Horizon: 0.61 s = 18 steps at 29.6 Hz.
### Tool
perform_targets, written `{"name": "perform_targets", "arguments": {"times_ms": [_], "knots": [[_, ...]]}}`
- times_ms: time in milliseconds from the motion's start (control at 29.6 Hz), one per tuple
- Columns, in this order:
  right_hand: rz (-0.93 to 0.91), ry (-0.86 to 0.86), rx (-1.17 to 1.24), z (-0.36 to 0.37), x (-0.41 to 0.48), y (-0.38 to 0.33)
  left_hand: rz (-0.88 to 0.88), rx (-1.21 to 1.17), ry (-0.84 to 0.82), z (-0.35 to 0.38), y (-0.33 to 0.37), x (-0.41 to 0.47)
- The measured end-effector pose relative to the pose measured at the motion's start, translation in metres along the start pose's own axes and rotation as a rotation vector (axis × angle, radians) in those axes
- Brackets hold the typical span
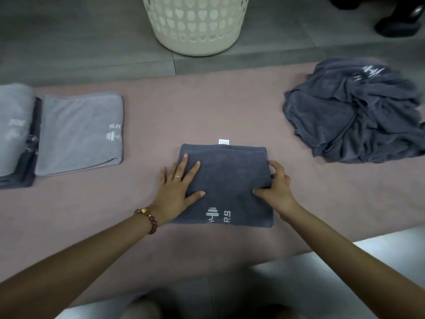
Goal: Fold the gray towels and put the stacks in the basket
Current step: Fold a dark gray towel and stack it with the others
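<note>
Right now you are at the close of a fold. The dark gray folded terry towel (230,171) lies as a neat rectangle at the front middle of the pink-covered desk (207,107), with its white logo toward you and a small white label (223,141) poking out at the far edge. Your left hand (177,187) lies flat on the towel's left part, fingers straight and spread, pressing it down. Your right hand (276,187) is clamped on the towel's right edge, thumb on top and fingers curled at the side. Whether they reach under the cloth I cannot tell.

By my reading, this piece is ready to join the others. A light gray folded towel (80,134) lies on the left of the desk, with a stack of folded towels (13,134) just beside it at the edge of view. On the right a crumpled heap of dark gray towels (354,111) lies unfolded, so the task looks half done at best. The cream plastic laundry basket with heart-shaped holes (195,26) stands on the floor beyond the desk, well apart from the towels.

The next move calls for a two-handed lift. Get your fingers under both sides so the layers do not slip open, carry the towel left, and set it square on a pile. After that, draw one towel from the heap.
</note>
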State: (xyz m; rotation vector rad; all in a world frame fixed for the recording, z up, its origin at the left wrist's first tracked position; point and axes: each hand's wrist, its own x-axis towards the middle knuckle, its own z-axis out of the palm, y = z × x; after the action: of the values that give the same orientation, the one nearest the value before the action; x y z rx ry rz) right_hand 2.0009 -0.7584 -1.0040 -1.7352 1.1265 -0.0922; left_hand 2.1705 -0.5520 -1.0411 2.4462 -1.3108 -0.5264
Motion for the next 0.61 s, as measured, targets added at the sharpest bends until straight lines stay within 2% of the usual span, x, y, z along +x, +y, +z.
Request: {"name": "perform_targets", "arguments": {"times_ms": [101, 203, 304, 406, 473, 541, 609], "knots": [[0.017, -0.005, -0.024, -0.003, -0.002, 0.005, -0.085, -0.527, 0.172, -0.007, 0.014, 0.0], [-0.046, -0.013, -0.101, -0.006, -0.009, 0.001, -0.26, -0.822, 0.275, -0.015, 0.013, 0.01], [-0.178, 0.031, -0.236, -0.004, -0.019, -0.008, -0.411, -0.96, 0.218, -0.023, 0.014, 0.013], [-0.291, 0.013, -0.236, 0.0, -0.024, -0.019, -0.299, -1.081, 0.186, -0.031, 0.02, 0.011], [-0.262, -0.044, -0.164, 0.003, -0.023, -0.028, -0.201, -1.077, 0.147, -0.037, 0.025, 0.01], [-0.106, -0.143, 0.007, 0.005, -0.023, -0.039, -0.117, -1.005, 0.117, -0.041, 0.03, 0.012], [0.127, -0.269, 0.278, 0.005, -0.023, -0.05, -0.068, -0.982, 0.113, -0.045, 0.035, 0.016]]}}
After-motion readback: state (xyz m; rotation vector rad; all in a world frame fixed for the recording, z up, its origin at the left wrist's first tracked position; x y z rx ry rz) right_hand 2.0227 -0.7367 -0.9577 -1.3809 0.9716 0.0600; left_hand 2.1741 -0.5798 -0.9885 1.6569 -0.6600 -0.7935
